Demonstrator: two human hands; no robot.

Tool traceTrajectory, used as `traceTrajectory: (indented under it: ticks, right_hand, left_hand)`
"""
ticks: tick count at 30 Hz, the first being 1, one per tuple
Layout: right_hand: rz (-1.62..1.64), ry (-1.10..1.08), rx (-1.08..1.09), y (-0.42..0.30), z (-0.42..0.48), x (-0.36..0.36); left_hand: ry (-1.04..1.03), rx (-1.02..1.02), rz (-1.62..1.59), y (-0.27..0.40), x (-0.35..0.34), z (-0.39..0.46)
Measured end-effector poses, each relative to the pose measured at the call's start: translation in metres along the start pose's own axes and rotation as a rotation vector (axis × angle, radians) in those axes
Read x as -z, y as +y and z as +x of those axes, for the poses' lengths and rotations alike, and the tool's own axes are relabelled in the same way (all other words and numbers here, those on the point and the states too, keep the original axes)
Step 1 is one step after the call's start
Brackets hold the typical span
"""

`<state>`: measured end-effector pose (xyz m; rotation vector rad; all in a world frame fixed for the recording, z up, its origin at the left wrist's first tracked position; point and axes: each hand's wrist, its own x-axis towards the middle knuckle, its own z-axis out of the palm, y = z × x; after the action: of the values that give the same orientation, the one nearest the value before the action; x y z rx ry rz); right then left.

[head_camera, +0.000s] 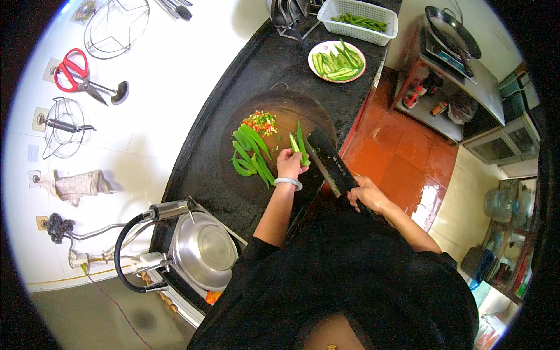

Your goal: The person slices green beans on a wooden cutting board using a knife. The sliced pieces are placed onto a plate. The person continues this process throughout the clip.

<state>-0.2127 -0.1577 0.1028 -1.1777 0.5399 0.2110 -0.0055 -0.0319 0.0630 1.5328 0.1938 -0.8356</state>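
Note:
My left hand (290, 163), with a pale bangle at the wrist, holds a green pod (300, 146) split lengthwise, its pale inside partly showing. I cannot tell whether it is okra or a pepper. My right hand (367, 195) grips the handle of a dark cleaver (331, 160), whose blade is tilted just right of the pod, with green bits stuck to it. Both are over a round wooden chopping board (291, 103). Several whole green pods (252, 153) lie on the board left of my left hand. Beyond them sits a heap of chopped red, green and white bits (261, 123).
A plate of split pods (337, 61) and a white plastic basket (358, 21) holding green pods stand at the counter's far end. Near my left elbow, an upturned metal basin (204, 241) sits beneath a faucet (173, 210). Red-handled scissors (78, 75) hang on the wall.

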Motion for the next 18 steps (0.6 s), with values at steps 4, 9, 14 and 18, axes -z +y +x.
traceTrajectory:
  ticks: [4,9,14,18]
  right_hand:
    - [-0.023,-0.011,0.011,0.0,0.0,-0.003]
    - [-0.054,-0.015,0.014,-0.003,-0.001,-0.007]
    - [0.0,-0.023,-0.03,-0.008,-0.004,-0.01]
    - [0.176,-0.039,-0.128,-0.011,-0.006,-0.009]
  left_hand:
    - [-0.055,0.13,-0.209,0.002,0.005,-0.008]
    - [-0.014,0.071,-0.114,-0.001,0.015,-0.007]
    - [0.16,-0.608,0.565,-0.006,0.014,-0.015]
    - [0.144,-0.897,0.794,-0.003,0.009,-0.036]
